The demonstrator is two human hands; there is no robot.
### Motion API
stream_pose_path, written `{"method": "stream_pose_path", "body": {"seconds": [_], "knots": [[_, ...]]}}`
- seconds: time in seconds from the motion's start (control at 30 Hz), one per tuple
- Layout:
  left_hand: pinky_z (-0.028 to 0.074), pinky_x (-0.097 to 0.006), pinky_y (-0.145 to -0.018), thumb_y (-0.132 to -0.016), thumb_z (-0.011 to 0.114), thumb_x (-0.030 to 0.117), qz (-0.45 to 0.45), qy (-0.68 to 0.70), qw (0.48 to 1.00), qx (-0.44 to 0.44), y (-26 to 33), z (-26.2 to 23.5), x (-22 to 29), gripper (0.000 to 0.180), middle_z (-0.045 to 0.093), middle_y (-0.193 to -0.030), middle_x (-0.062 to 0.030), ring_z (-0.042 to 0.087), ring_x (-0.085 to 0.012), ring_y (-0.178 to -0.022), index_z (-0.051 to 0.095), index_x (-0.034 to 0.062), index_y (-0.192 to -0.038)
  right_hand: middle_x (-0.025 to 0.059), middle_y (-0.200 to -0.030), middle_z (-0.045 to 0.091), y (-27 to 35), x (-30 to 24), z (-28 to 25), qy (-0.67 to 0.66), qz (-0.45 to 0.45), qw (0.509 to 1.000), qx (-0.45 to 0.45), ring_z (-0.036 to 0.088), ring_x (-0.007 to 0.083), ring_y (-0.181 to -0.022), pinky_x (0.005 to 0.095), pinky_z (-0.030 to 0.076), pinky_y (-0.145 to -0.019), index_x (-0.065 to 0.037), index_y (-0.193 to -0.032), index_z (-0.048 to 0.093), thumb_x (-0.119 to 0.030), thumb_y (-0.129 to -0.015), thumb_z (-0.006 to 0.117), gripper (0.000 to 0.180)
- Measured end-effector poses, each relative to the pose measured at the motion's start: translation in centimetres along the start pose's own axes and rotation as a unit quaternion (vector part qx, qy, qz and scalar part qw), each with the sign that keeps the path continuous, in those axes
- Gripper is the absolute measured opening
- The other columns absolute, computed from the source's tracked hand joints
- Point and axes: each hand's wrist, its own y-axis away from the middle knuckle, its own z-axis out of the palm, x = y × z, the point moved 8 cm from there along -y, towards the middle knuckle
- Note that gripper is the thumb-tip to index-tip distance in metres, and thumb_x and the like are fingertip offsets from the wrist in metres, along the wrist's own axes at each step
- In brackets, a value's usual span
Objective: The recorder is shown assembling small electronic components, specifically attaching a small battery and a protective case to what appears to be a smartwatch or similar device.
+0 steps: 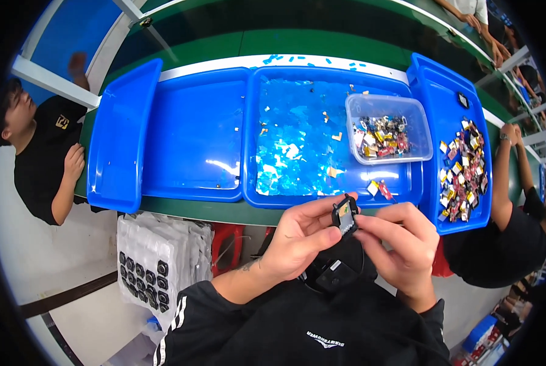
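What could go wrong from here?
The small black-framed part is held only by fingers of the left hand, near the table's front edge; if it slips, it might miss the trays.

The right hand's fingertips are at the part's side, so careless pressure could damage it.

Two loose pieces lie outside the clear tub, close to the hands; they could get knocked or overlooked.

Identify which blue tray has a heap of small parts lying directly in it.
The rightmost blue tray: its small parts lie heaped loose; the other heap sits in a clear box.
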Motion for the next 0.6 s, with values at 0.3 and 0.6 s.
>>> {"method": "stream_pose_path", "body": {"seconds": [0.3, 0.6], "knots": [[0.047, -0.033, -0.099, -0.082, 0.067, -0.009, 0.028, -0.042, 0.998, -0.042, 0.2, 0.6, 0.0, 0.052, 0.053, -0.132, -0.0119, 0.054, -0.0189, -0.118, 0.052, -0.0011, -0.131, 0.0051, -0.076, 0.061, 0.0, -0.3, 0.8, 0.025, -0.060, 0.998, -0.026, 0.061, 0.0190, -0.062, 0.0290, 0.048, -0.051, -0.002, -0.087, 0.069, 0.000, -0.064, 0.078, 0.025], [0.049, -0.034, -0.097, -0.080, 0.068, -0.010, 0.013, -0.052, 0.998, -0.044, 0.0, 0.1, -0.8, 0.051, 0.055, -0.127, -0.0111, 0.056, -0.0188, -0.115, 0.055, -0.0012, -0.129, 0.0067, -0.076, 0.058, 0.1, 0.2, 1.6, 0.053, -0.136, 0.987, -0.068, 0.062, 0.0192, -0.062, 0.0298, 0.049, -0.051, -0.002, -0.081, 0.062, -0.006, -0.064, 0.072, 0.020]]}}
